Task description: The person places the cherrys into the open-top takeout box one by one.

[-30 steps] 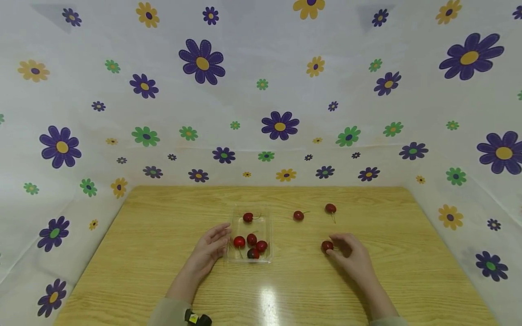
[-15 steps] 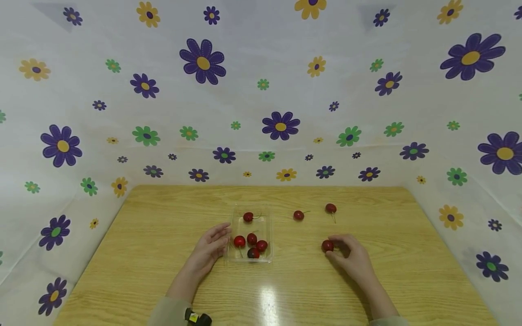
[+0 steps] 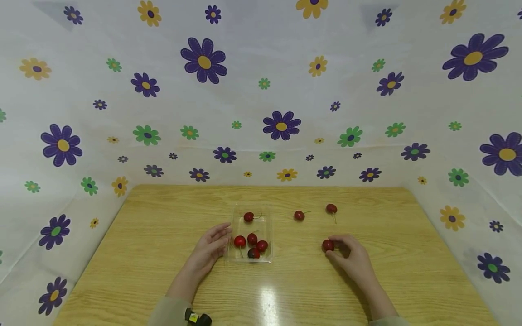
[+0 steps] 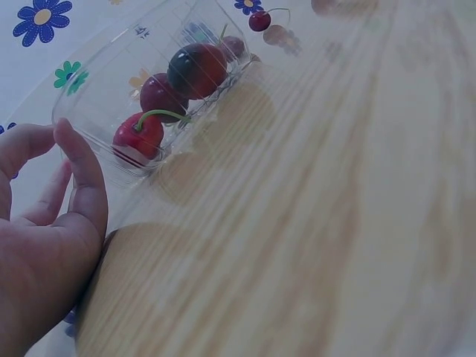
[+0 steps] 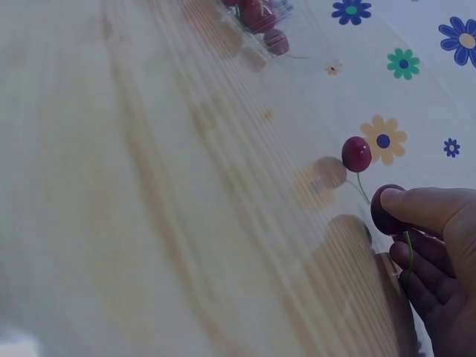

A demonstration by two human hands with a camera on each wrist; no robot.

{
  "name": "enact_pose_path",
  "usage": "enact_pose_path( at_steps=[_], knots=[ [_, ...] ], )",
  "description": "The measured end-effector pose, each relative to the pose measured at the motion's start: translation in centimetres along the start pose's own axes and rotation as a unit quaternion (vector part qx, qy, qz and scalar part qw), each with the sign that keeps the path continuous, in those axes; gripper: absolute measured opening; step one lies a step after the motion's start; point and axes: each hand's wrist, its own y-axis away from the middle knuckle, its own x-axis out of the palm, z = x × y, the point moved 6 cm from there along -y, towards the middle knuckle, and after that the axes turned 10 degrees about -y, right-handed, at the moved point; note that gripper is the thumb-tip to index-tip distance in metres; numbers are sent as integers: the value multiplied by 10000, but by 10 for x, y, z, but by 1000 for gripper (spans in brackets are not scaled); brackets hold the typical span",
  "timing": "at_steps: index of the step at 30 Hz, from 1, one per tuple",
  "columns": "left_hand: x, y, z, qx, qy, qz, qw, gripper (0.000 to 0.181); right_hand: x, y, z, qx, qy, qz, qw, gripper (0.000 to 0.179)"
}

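Observation:
A clear plastic box [image 3: 271, 235] holding several dark red cherries [image 3: 239, 241] stands on the table. My left hand [image 3: 207, 251] rests against its left side, fingers relaxed and fingertips right at the wall [image 4: 97, 104]. One cherry [image 4: 197, 71] in it looks partly blackish in the left wrist view. To the right of the box, my right hand [image 3: 354, 258] pinches a single cherry [image 3: 328, 245] between thumb and fingers. From that cherry [image 5: 383, 212] a green stem [image 5: 409, 245] hangs toward the curled fingers in the right wrist view.
Two loose cherries lie farther back on the wooden table [image 3: 163, 226]: one [image 3: 299, 215] right of the box, another [image 3: 331, 208] beyond my right hand. A white flower-printed cloth [image 3: 244, 99] rises behind the table and along both sides.
The right hand's fingers shift slightly on the cherry, which moves a touch to the right. The left hand and the box stay where they were.

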Motion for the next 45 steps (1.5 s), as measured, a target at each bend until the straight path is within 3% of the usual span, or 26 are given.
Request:
enact_pose_path(
  at_steps=[21,31,45],
  knots=[
    [0,1,-1,-4,10,48,10000,53,10,-2,16,-570,-137,-209,9981,38],
    [1,0,-1,-49,58,-45,10000,54,19,-11,32,-935,-179,-318,9949,36],
    [0,0,0,-1,76,6,10000,53,35,-24,49,-1092,-460,-205,9927,35]
  ],
)
